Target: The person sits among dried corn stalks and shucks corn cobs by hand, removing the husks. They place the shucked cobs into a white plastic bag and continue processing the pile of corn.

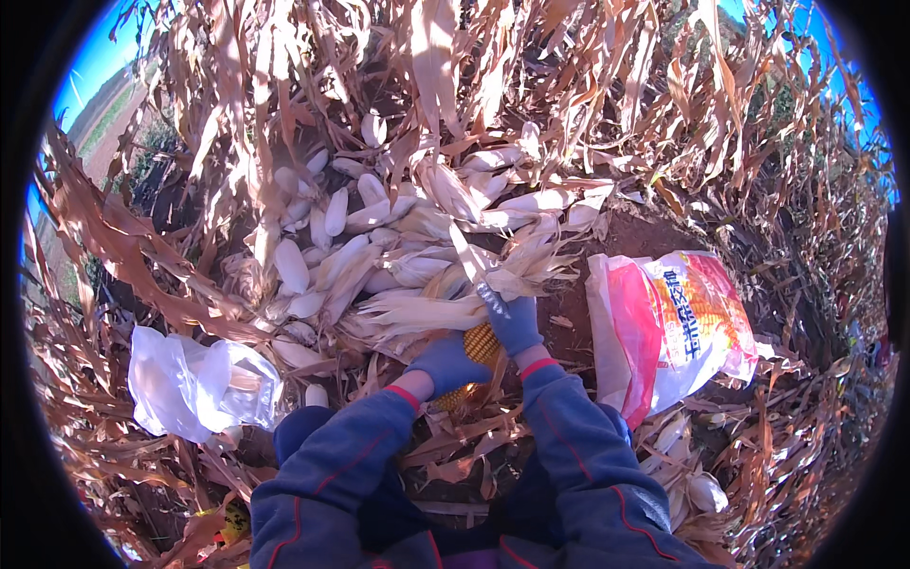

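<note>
Both my hands wear blue-grey gloves. My left hand [444, 366] is closed around an ear of corn [480, 344], whose yellow kernels show between the hands. More yellow kernels appear below the left hand; whether they belong to the same ear I cannot tell. My right hand [515, 323] is closed on pale, dry corn husk [426, 313] at the ear's upper end, and the fingertips are partly hidden by it. Just beyond the hands lies a heap of corn ears in husks [419, 270], with loose husk leaves among them.
A printed white-and-red woven sack [682, 327] lies at right on the soil. To the left sits a translucent white plastic bag [206, 384] with something pale inside. Dry standing corn stalks [441, 64] rise beyond the heap. Several husked ears [704, 491] lie at lower right.
</note>
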Motion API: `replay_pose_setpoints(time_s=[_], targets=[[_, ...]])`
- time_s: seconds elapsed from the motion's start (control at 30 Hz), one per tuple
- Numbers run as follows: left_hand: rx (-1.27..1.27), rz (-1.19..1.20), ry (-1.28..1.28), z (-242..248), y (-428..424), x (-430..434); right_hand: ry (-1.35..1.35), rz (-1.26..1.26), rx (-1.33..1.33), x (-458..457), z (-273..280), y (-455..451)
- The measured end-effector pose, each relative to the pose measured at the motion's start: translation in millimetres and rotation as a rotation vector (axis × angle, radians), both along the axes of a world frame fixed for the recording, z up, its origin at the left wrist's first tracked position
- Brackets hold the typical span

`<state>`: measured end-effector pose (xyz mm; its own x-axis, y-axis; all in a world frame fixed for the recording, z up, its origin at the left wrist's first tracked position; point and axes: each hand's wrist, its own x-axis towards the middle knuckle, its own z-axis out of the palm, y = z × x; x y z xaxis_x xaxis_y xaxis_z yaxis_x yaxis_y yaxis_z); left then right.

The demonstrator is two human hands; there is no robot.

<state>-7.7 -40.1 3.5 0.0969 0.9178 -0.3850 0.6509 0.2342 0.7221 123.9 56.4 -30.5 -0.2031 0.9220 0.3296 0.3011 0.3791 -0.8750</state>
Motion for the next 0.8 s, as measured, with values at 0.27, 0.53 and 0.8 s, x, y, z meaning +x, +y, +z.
replay_pose_setpoints(time_s=[0.27,0.53,0.8], targets=[[-0.216,-0.007,-0.649,-9.9,-6.7,-16.2,0.745,-0.092,-0.516,-11.6,58.1,-3.7],[-0.407,-0.008,-0.91,-2.9,-7.7,-14.2,0.767,-0.048,-0.648,13.2,49.6,-4.4],[-0.037,-0.004,-0.189,-4.0,-5.9,8.9,0.821,-0.073,-0.564,-1.3,50.8,-10.9]])
